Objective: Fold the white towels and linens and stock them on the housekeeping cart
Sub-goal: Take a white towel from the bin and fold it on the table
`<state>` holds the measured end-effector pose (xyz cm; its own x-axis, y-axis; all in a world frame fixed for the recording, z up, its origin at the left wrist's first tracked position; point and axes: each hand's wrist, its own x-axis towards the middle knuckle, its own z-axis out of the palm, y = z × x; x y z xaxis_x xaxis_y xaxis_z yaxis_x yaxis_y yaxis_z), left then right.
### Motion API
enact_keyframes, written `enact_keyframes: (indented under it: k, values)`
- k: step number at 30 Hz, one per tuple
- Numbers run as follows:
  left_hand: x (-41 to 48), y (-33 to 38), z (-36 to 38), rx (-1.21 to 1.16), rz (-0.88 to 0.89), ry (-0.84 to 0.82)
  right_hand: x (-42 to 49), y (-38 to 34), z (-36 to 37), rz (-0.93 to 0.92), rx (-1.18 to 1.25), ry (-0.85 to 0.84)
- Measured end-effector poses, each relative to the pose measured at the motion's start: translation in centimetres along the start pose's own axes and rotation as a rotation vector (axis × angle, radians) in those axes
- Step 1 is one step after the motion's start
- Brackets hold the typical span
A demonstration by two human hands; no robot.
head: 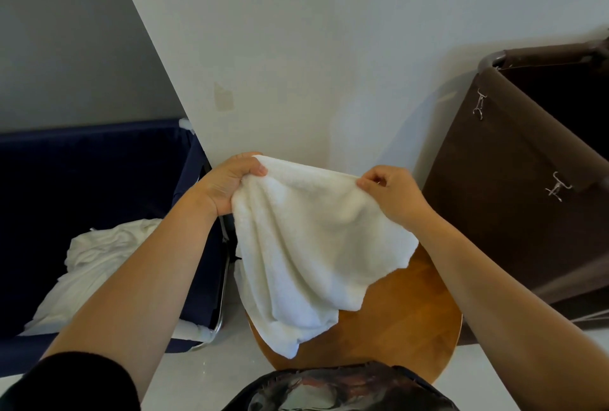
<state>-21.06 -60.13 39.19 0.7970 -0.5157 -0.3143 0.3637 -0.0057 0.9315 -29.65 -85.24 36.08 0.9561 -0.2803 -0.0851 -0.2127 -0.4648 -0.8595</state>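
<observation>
Left hand (230,181), right hand (393,194) holding towel (306,246), hanging downward

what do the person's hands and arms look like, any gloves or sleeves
The left hand and right hand are bare: no gloves, rings or watch show. Both forearms are bare too. A black sleeve covers the left arm from about the elbow up; no sleeve shows on the right arm.

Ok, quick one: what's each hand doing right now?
Left hand: grips the top edge of the white towel.
Right hand: pinches the same edge at the other end.
</observation>
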Motion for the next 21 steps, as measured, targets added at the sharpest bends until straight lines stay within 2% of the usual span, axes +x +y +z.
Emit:
enact_keyframes:
  k: [3,5,7,8,9,12,14,18,21]
  values:
    - [0.7,-0.3,-1.2,0.203,-0.104,0.134,-0.2,-0.3,0.1,-0.051,-0.158,-0.076]
    - [1.4,-1.0,-1.4,0.377,-0.121,0.355,-0.3,-0.9,0.6,-0.091,-0.215,-0.078]
    - [1.6,-1.7,-0.7,0.649,-0.066,0.547,-0.3,-1.8,1.3,-0.13,-0.22,-0.07]
    - [1.5,-2.0,0.1,0.76,-0.009,0.53,-0.4,-2.2,1.8,-0.152,-0.226,-0.082]
    - [1.3,-2.2,1.2,0.823,0.051,0.438,-0.5,-2.6,2.3,-0.18,-0.243,-0.107]
    - [0.7,-2.6,5.0,0.811,0.099,0.088,-0.8,-3.5,3.8,-0.289,-0.306,-0.232]
    - [0.9,-3.1,6.1,0.823,0.072,-0.033,-0.9,-3.8,4.5,-0.34,-0.261,-0.282]
    - [1.5,-4.1,5.5,0.929,0.02,-0.006,-0.8,-3.0,4.7,-0.267,-0.087,-0.244]
    - [1.6,-4.7,5.8,0.855,0.033,0.071,-0.8,-1.9,4.5,-0.245,-0.144,-0.262]
